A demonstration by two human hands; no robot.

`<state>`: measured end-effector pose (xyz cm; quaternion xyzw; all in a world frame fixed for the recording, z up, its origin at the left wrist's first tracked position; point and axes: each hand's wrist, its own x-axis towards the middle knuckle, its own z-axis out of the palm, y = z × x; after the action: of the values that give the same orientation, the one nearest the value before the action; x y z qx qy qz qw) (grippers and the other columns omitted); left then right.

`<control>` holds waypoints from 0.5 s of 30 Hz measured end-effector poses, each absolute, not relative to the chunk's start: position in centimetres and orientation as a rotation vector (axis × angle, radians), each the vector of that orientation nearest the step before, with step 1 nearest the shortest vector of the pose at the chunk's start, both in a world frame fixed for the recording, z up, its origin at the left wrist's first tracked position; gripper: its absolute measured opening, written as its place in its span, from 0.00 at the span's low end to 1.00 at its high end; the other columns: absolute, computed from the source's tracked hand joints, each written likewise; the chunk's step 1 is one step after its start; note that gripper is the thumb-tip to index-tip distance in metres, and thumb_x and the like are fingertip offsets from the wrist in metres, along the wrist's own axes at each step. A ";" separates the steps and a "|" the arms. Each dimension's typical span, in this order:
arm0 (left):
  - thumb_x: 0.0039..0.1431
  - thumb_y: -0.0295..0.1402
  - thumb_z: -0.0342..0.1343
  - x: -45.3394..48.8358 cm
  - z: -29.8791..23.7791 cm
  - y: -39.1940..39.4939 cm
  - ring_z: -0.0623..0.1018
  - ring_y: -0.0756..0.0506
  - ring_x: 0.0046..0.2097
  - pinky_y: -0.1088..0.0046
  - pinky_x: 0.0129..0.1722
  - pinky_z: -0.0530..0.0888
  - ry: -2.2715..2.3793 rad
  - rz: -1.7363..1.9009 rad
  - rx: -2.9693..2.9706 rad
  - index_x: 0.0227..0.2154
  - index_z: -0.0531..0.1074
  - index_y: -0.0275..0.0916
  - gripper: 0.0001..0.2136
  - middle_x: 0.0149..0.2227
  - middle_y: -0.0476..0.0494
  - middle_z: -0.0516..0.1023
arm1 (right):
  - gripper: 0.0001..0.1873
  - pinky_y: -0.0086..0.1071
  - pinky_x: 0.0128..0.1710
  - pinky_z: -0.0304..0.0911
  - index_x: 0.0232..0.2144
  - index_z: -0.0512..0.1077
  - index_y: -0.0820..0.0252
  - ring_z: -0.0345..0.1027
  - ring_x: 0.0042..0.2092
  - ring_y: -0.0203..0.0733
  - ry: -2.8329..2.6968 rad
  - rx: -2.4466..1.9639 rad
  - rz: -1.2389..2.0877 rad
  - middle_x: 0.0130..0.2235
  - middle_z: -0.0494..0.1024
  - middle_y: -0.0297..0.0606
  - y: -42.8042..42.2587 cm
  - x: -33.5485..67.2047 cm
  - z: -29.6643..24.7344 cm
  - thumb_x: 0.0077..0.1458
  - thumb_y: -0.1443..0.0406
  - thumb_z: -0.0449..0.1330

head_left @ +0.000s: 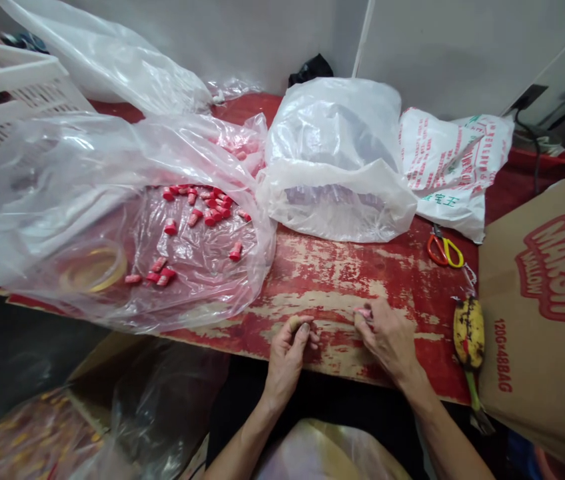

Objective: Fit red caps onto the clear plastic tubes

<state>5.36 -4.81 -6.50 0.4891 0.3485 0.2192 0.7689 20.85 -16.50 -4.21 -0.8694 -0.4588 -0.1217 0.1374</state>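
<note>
My right hand (387, 337) pinches a small pink-and-red piece (364, 312) between thumb and fingers, just over the worn red tabletop (332, 280). To its left, my left hand (290, 357) is closed near the table's front edge, thumb against curled forefinger; whatever may be inside is hidden. Several red-capped plugs (170, 227) lie scattered in the mouth of a large clear plastic bag (202, 293), left of my hands. More of the same pieces show through the plastic farther back. Beneath the bag's film rests a roll of yellowish tape (93, 269).
Behind my hands sits a bulging white plastic bag (332, 133), beside a printed white sack (455, 160). Scissors (445, 252), a spotted banana (468, 333) and a marshmallow carton (542, 300) line the right side. A white basket (22, 87) stands at back left.
</note>
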 end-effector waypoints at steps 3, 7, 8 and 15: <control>0.56 0.43 0.56 5.3 -6.6 -4.8 0.73 0.52 0.27 0.79 0.28 0.70 0.766 0.465 1.058 0.39 0.71 0.37 0.14 0.27 0.49 0.75 | 0.11 0.31 0.26 0.49 0.31 0.66 0.59 0.66 0.25 0.39 -1.355 -2.521 -0.280 0.28 0.74 0.38 -16.6 21.0 -4.6 0.60 0.61 0.48; 0.57 0.42 0.55 5.4 -6.7 -4.7 0.73 0.52 0.28 0.79 0.29 0.70 0.750 0.475 1.070 0.38 0.72 0.37 0.13 0.28 0.49 0.75 | 0.11 0.31 0.27 0.50 0.33 0.67 0.58 0.67 0.27 0.42 -1.133 -2.526 -0.125 0.29 0.75 0.39 -16.4 21.3 -4.7 0.57 0.57 0.52; 0.57 0.42 0.56 5.4 -6.7 -4.6 0.73 0.52 0.28 0.79 0.29 0.70 0.751 0.475 1.072 0.38 0.72 0.37 0.13 0.28 0.49 0.75 | 0.11 0.31 0.27 0.50 0.32 0.66 0.58 0.66 0.26 0.41 -1.069 -2.513 -0.032 0.28 0.74 0.38 -16.3 21.5 -4.6 0.56 0.57 0.53; 0.54 0.44 0.57 5.4 -6.3 -4.7 0.73 0.51 0.27 0.78 0.28 0.71 0.766 0.450 1.039 0.38 0.72 0.37 0.16 0.28 0.48 0.75 | 0.15 0.27 0.21 0.51 0.33 0.64 0.56 0.53 0.19 0.33 -0.457 -1.595 0.704 0.19 0.62 0.25 -16.4 21.6 -4.3 0.55 0.51 0.55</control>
<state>5.43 -4.70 -6.27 0.4802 0.3538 0.2079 0.7753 21.55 -16.36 -4.32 -0.6938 -0.1987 0.3063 0.6208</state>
